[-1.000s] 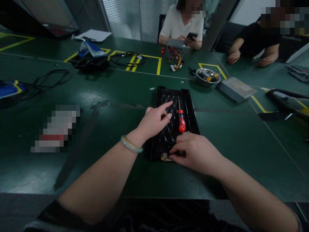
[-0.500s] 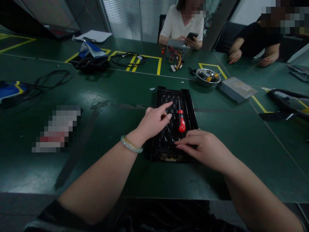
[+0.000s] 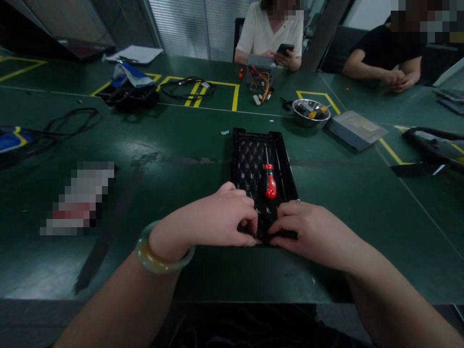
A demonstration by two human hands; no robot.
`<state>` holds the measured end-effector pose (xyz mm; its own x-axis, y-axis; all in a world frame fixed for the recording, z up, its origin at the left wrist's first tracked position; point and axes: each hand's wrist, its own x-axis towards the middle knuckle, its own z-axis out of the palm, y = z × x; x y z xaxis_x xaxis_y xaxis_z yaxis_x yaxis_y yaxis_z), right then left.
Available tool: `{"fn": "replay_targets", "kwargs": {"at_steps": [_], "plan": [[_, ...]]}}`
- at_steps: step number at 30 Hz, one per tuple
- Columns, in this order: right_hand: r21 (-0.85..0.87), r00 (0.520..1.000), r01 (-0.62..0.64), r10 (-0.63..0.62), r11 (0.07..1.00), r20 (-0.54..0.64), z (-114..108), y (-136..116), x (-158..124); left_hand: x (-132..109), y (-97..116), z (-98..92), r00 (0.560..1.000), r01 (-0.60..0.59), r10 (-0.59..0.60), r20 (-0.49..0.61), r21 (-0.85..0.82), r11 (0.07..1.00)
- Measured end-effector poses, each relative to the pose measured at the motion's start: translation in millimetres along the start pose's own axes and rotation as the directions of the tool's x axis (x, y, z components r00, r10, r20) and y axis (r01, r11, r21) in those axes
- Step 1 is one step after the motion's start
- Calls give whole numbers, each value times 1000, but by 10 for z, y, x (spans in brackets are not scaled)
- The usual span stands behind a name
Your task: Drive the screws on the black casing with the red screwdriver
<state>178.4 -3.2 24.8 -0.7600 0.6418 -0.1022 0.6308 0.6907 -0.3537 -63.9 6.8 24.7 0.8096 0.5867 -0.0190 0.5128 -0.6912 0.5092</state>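
Observation:
A black plastic panel [image 3: 287, 169], shallow like a tray with a quilted-looking inner face, lies lengthwise on the table before me. On it rests a screwdriver [image 3: 270, 186] with a red and black handle, its shaft pointing away. My left hand [image 3: 221, 217], a bangle at its wrist, is curled closed at the panel's near left corner. My right hand [image 3: 311, 229] pinches thumb and fingers together at the near right corner. Both sets of fingertips almost meet over the near edge. Whatever lies between them is hidden or too small to make out.
A metal bowl [image 3: 311, 120] of tools and a flat grey metal box [image 3: 357, 129] are at back right. Beyond are a power supply with coloured wires [image 3: 261, 79] and a black cable coil [image 3: 186, 89]. Two people [image 3: 270, 36] sit opposite. A pixelated object [image 3: 79, 195] lies left.
My left hand has come down from above the panel's middle to its near edge, fingers curling from outstretched to closed. My right hand has shifted slightly towards me. The screwdriver stays on the panel.

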Motion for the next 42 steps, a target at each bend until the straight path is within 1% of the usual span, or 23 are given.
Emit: {"fn": "replay_targets", "kwargs": {"at_steps": [2,5,8,12,20,23,29,33,37,39,42], "plan": [[-40,1000,0,-1,999,-17,24,-33,-3,-37,55,49,999,27,-25,-32,57,998],[-76,999,16,-19,997,-48,49,-56,-12,-55,77,109,996,66,-60,-66,107,992],[-68,997,35,-39,997,-60,51,-53,-16,-50,70,129,997,64,-59,-50,115,991],[-37,998,38,-39,999,-46,36,-44,-8,-35,75,132,997,65,-61,-45,114,991],[-70,999,16,-19,997,-48,44,-68,17,-6,61,119,996,83,-81,-29,85,993],[-41,999,0,-2,999,-42,59,-64,32,19,37,118,996,89,-88,-14,62,994],[87,995,-66,71,994,-65,64,-23,57,83,5,157,994,106,-106,-8,48,993],[94,988,-110,119,989,-100,25,27,50,95,-18,164,989,147,-147,4,43,988],[120,976,-145,162,982,-146,-25,65,39,84,-21,162,985,174,-173,6,-9,985],[141,977,-137,157,980,-141,-39,67,32,82,-7,165,982,190,-190,8,-32,981],[162,989,-93,110,982,-98,-32,52,20,87,18,176,978,209,-209,13,-32,977]]}}
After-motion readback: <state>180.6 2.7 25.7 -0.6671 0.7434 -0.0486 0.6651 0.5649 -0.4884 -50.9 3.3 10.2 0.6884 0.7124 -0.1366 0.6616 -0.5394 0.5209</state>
